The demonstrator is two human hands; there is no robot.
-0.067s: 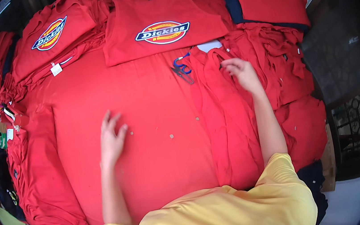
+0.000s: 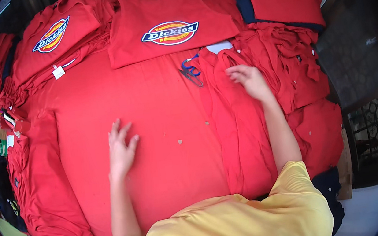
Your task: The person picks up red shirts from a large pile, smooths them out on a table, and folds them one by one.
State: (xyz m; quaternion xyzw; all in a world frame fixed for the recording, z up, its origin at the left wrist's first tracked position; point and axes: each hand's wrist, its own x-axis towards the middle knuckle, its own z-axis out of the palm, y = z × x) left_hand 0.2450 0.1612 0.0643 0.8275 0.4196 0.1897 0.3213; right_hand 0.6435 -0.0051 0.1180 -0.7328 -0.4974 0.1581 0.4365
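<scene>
The right hand [image 2: 251,82], with fingers loosely curled and seemingly empty, is over the bunched red garments [image 2: 244,149] at right, which I judge a reaching step, while the left hand [image 2: 122,150] is spread, apparently empty, over smooth red cloth [image 2: 159,103], and gripping would require closing the right fingers.

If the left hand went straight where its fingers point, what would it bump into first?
Probably the folded red top with the oval print, near its lower left corner. Depth is unclear, though: if the left hand tips downward, it would touch the red cloth first.
</scene>
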